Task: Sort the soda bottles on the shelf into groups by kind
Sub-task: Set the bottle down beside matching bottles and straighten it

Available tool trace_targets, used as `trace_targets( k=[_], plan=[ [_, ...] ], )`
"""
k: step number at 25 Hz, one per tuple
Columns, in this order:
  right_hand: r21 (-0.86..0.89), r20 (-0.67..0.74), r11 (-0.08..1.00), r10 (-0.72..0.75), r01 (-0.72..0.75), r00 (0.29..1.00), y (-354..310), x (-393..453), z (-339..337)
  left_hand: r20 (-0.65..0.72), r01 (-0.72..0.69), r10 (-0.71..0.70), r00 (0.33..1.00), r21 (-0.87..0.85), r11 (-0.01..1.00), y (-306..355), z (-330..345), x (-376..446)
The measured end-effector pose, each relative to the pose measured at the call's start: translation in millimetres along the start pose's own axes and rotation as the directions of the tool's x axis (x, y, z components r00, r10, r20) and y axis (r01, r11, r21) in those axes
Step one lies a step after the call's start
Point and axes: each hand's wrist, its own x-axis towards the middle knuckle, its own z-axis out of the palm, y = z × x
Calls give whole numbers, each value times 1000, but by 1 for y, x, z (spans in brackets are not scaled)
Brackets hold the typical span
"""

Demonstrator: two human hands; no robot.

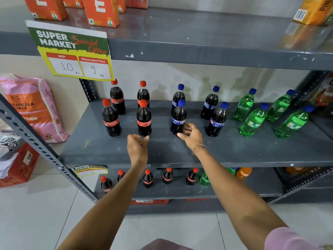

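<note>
On the grey middle shelf [180,152] stand three clusters of bottles. Several red-capped Coca-Cola bottles [110,120] are at the left, several blue-capped dark cola bottles [217,121] in the middle, and several green Sprite bottles [252,121] at the right. My left hand [137,147] hovers just in front of the front right Coca-Cola bottle [144,118], fingers loosely curled, holding nothing. My right hand [191,135] is open beside the base of the front left blue-capped bottle [178,118], fingertips touching or nearly touching it.
The lower shelf [261,188] holds more red-capped cola, a green bottle and an orange bottle. Orange cartons [100,11] stand on the top shelf, where a price sign [72,51] hangs. A pink sack [34,107] and a red bag [19,166] sit on the floor at left.
</note>
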Motion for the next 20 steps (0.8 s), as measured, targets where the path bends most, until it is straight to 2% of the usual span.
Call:
trace_targets(
  k=[2, 3, 5, 7, 8, 9, 11, 13, 17, 20],
  plan=[
    [22, -86, 1000, 6, -5, 996, 9, -7, -9, 124, -59, 51, 991, 60, 996, 2, 12, -14],
    [49, -194, 999, -11, 21, 981, 14, -12, -17, 208, -98, 80, 975, 78, 992, 5, 21, -18],
    [101, -473, 987, -62, 124, 879, 25, -19, -38, 306, -169, 144, 941, 58, 984, 16, 39, -20],
    [94, -630, 975, -100, 204, 770, 32, -16, -65, 314, -216, 198, 928, 23, 976, 28, 60, -17],
    [88, -634, 975, -103, 204, 766, 36, -10, -76, 324, -222, 200, 925, 34, 974, 33, 68, -14],
    [78, -597, 982, -93, 172, 797, 40, -2, -86, 342, -210, 174, 923, 73, 975, 35, 78, -10],
    [55, -423, 995, -48, 78, 905, 48, 10, -97, 368, -171, 107, 924, 145, 975, 37, 92, -3],
    [36, -264, 999, -28, 39, 964, 55, 18, -98, 359, -143, 86, 929, 135, 980, 37, 101, 1],
    [-17, -225, 1000, -30, 26, 974, 56, 26, -102, 270, -146, 93, 958, 184, 972, 39, 108, -5],
    [17, -199, 999, -34, 38, 979, 56, 27, -104, 236, -150, 103, 966, 192, 970, 39, 110, -8]
  ],
)
